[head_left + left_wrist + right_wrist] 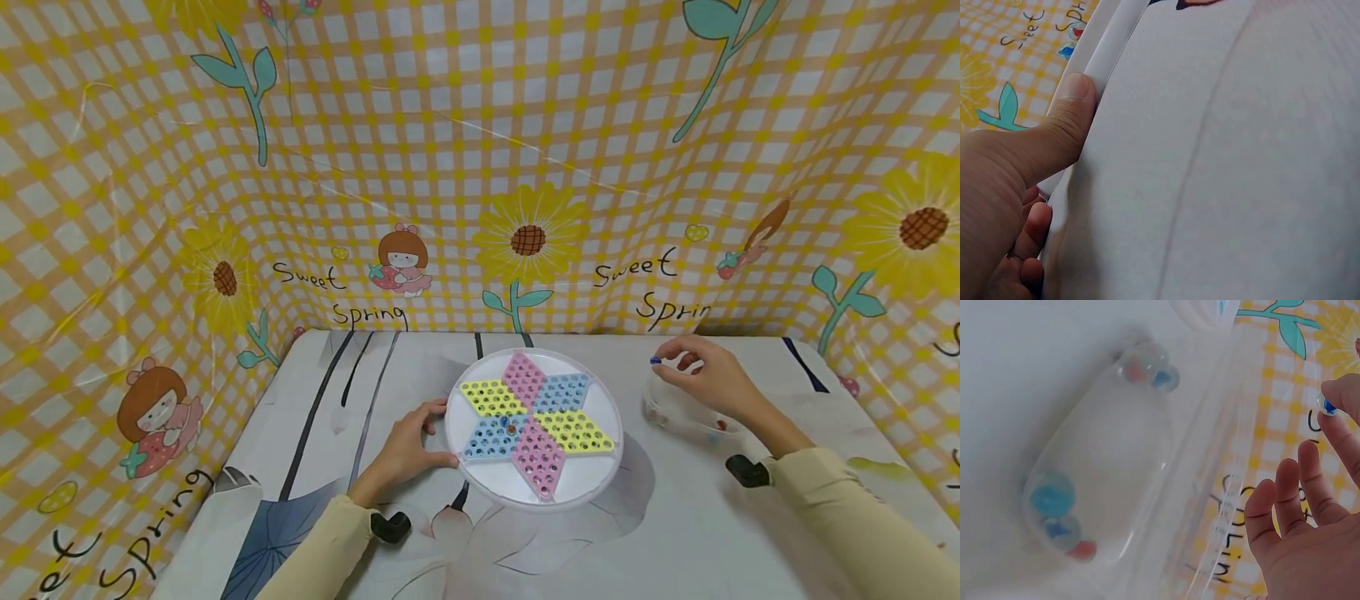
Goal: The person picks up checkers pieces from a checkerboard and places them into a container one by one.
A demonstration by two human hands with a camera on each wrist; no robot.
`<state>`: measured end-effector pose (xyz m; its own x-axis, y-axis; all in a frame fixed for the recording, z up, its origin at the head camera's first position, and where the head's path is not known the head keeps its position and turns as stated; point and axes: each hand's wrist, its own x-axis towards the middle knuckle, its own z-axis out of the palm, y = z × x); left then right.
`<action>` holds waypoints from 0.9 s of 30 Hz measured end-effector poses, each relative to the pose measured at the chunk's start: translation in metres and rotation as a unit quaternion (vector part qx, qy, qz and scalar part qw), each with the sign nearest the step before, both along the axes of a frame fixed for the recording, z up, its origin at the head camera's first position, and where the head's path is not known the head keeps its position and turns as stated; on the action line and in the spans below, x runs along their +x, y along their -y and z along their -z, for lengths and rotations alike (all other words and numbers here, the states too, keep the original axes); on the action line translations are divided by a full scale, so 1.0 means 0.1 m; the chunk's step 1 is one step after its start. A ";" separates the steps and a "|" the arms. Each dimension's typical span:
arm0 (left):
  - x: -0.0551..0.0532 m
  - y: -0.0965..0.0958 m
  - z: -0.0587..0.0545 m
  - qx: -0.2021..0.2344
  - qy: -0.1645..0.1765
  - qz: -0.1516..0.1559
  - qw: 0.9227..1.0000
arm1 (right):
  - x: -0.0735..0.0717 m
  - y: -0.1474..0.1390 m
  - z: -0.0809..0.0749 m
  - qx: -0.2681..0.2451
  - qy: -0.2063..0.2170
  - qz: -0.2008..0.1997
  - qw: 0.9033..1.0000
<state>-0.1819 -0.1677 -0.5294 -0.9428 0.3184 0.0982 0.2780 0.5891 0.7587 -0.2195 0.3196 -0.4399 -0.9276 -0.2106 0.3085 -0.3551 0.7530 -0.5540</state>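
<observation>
A round white Chinese checkers board (468,475) has a pink, yellow and blue star full of holes. My left hand (406,443) holds its left rim, thumb (1075,106) against the edge and fingers curled along it. Two marbles, one blue (1066,51) and one reddish (1076,31), sit on the board near its centre, in the front-left blue point. To the right, my right hand (705,377) pinches a clear marble with a blue swirl (1329,406) between thumb and forefinger, over a clear plastic container (693,417). Its other fingers are spread loosely.
Several blue and red marbles (1054,499) lie in two groups at the ends of the clear container. A printed cloth covers the table (315,400). Behind and at the sides hangs a yellow checked curtain (450,167) with sunflowers.
</observation>
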 end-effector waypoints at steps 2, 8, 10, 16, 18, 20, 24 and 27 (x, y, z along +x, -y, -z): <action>0.00 0.00 0.00 0.000 -0.004 0.000 1.000 | 0.00 -0.04 0.02 0.000 0.002 0.003 1.000; 0.00 0.00 0.00 0.002 -0.007 0.002 1.000 | 0.01 -0.12 0.05 0.005 0.006 0.016 1.000; 0.01 0.00 0.00 0.002 -0.006 0.002 1.000 | 0.01 -0.13 0.06 0.007 0.010 0.019 1.000; 0.01 0.00 0.00 0.004 -0.007 0.002 1.000 | -0.02 -0.16 0.09 0.009 0.016 0.021 1.000; 0.01 0.00 0.00 0.005 -0.005 0.002 1.000 | -0.03 -0.17 0.10 0.011 0.017 0.023 1.000; 0.00 0.00 0.00 0.004 -0.003 0.001 1.000 | -0.03 -0.18 0.11 0.012 0.018 0.025 0.999; 0.01 0.00 0.00 0.003 0.002 -0.001 1.000 | -0.04 -0.18 0.12 0.011 0.025 0.026 0.999; 0.00 0.00 0.01 0.003 0.000 0.001 1.000 | -0.05 -0.18 0.14 0.013 0.034 0.026 0.999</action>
